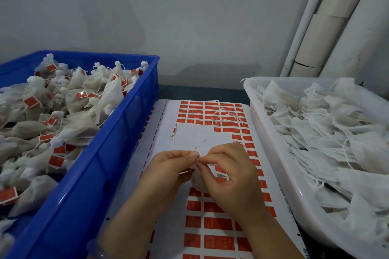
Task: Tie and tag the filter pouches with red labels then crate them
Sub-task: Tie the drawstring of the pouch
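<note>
Head camera, looking down: a blue crate [126, 132] on the left is heaped with tied pouches [80, 94], each with a knotted neck and a red tag on its string. On the right, a white tray [273, 149] holds a pile of flat untied pouches [328, 132] with loose strings trailing over one another.

Between them a label sheet [189, 136] lies on the dark surface [200, 90]. Rows of red labels [216, 224] remain at its far end, down its right side and near the person, while its middle is stripped white. A few string scraps [225, 115] lie on the far rows.

The filter pouch [196, 177] is over the sheet's middle, held between both hands and mostly hidden by them. Its neck is up at the fingertips and its white body hangs towards the person, so its long axis seems to run near to far.

The left hand [168, 168] has a narrow grip, thumb and fingers pinching at the neck. The right hand [231, 174] pinches there too, fingertips meeting the left's.

The crate wall stands just left of the left forearm, and the tray rim is near the right hand. The open room is the stripped patch ahead of the hands, ending at the wall behind.
</note>
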Demonstrator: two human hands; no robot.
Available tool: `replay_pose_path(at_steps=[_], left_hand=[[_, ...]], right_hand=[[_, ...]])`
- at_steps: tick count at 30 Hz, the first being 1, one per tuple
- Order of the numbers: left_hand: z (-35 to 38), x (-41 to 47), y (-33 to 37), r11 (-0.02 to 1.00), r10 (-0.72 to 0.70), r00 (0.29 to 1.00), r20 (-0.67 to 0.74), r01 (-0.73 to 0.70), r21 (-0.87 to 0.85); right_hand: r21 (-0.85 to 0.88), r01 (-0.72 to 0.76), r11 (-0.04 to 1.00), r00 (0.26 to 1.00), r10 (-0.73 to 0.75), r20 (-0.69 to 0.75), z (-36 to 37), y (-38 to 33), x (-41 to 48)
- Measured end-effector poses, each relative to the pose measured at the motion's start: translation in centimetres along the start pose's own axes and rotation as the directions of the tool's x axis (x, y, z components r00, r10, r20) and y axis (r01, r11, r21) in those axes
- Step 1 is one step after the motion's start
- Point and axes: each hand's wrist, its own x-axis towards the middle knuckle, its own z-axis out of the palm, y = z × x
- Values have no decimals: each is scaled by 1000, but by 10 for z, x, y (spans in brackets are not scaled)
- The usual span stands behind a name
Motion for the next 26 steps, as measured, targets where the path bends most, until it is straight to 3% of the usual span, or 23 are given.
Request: replay_pose_path(at_steps=[14,17,23,26], left_hand=[[3,0,-3,1000,9,1000,-27,-9,-1],[5,0,-3,998,30,999,-38,-28,55],[8,-3,-4,938,167,984,-58,-140,317],[6,-2,-4,915,184,982,-43,-155,372]], right_hand=[[-133,38,990,999,-40,-8,2,-1,0],[-136,1,991,1000,1,11,3,-2,1],[19,-175,984,978,172,121,4,-3,0],[28,-165,986,979,161,127,2,-3,0]])
